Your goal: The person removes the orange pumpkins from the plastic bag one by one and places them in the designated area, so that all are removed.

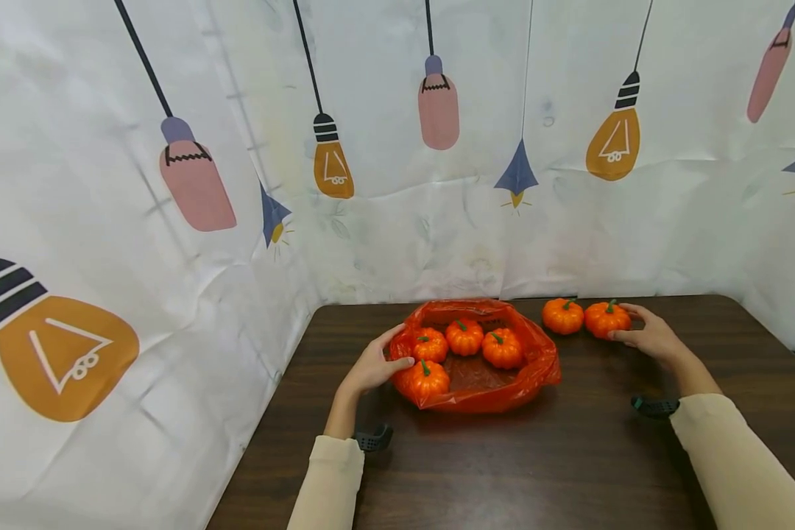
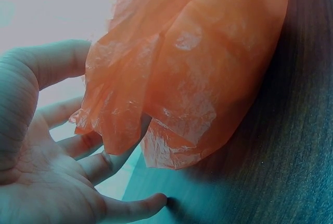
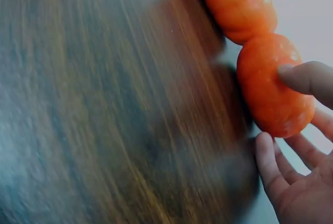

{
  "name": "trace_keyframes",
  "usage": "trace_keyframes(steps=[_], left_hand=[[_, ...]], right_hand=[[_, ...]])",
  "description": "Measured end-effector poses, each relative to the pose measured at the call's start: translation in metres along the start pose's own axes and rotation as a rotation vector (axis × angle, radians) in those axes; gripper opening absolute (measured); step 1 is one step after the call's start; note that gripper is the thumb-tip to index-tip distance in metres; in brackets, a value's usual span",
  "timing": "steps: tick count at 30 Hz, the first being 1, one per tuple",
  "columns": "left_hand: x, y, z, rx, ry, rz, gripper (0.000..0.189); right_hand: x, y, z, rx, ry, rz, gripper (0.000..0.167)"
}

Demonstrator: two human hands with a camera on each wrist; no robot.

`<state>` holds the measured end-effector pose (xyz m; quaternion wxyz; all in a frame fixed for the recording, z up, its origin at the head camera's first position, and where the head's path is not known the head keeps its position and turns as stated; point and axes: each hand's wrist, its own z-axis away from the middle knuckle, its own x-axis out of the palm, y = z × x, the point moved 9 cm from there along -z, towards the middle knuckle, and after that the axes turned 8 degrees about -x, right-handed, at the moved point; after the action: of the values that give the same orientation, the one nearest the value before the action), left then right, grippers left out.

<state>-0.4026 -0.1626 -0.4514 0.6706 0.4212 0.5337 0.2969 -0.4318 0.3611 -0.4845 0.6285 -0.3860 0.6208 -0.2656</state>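
An orange-red plastic bag (image 1: 543, 361) lies wide-mouthed on the table, with several small orange toy pumpkins (image 1: 464, 337) inside. My left hand (image 1: 374, 366) holds the bag's left rim, thumb over the edge and fingers outside. In the left wrist view, the crinkled bag (image 2: 197, 62) hangs between that hand's thumb and fingers (image 2: 99, 166). Right of the bag, two more pumpkins touch each other. My right hand (image 1: 652, 338) grips the right-hand pumpkin (image 1: 606, 319), its thumb on the near side. The right wrist view shows this pumpkin (image 3: 276, 86) against its neighbour (image 3: 239, 8).
The dark wooden table (image 1: 517, 471) meets a white sheet (image 1: 397, 243) printed with hanging lamps at its back and left. A dark band (image 1: 374, 438) sits at the left wrist, another band (image 1: 656, 406) at the right.
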Motion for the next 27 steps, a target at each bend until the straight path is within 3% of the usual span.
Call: trace_keyframes(steps=[13, 27], left_hand=[[0.0005, 0.0001, -0.0006, 0.016, -0.009, -0.005, 0.077], [0.0009, 0.0008, -0.0001, 0.017, -0.005, -0.010, 0.077]], right_hand=[[0.0016, 0.0088, -0.0014, 0.036, -0.062, -0.118, 0.095], [0.0031, 0.0062, 0.0004, 0.019, -0.060, -0.143, 0.094]])
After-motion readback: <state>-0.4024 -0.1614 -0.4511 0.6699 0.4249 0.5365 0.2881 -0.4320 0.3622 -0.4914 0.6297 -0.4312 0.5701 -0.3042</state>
